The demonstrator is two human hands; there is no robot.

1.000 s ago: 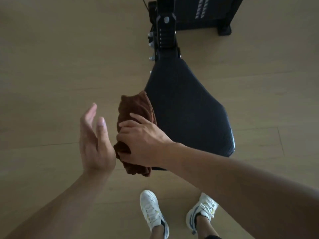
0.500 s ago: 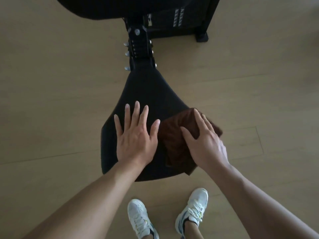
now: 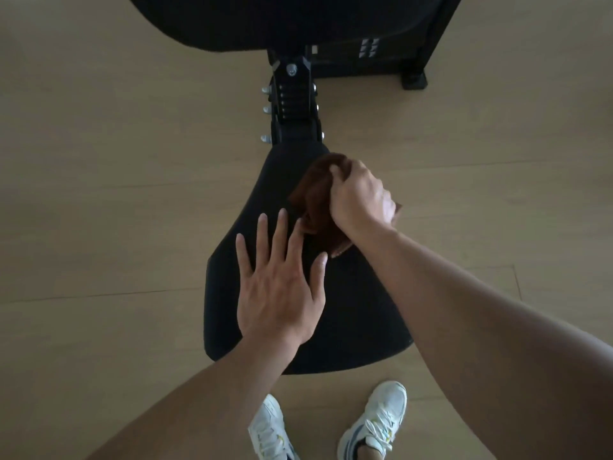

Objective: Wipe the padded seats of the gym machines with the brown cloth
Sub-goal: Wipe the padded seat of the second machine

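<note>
A black padded seat [image 3: 351, 313] of a gym machine fills the middle of the view, wide near me and narrow at the far end. My right hand [image 3: 360, 197] presses a bunched brown cloth [image 3: 315, 200] onto the seat's far right part, fingers curled over the cloth's top. My left hand [image 3: 278, 287] lies flat on the seat's left half with fingers spread, its fingertips just beside the cloth's near edge.
The seat's black adjustment post [image 3: 293, 101] with silver knobs joins the machine's frame [image 3: 411, 78] at the top. A black back pad [image 3: 265, 18] hangs over the far end. Light wooden floor [image 3: 99, 194] surrounds the seat. My white shoes [image 3: 374, 423] stand below its near edge.
My right hand has slid the cloth from the seat's near right edge up toward the narrow far end. My left hand, raised off to the left a second ago, rests flat on the seat.
</note>
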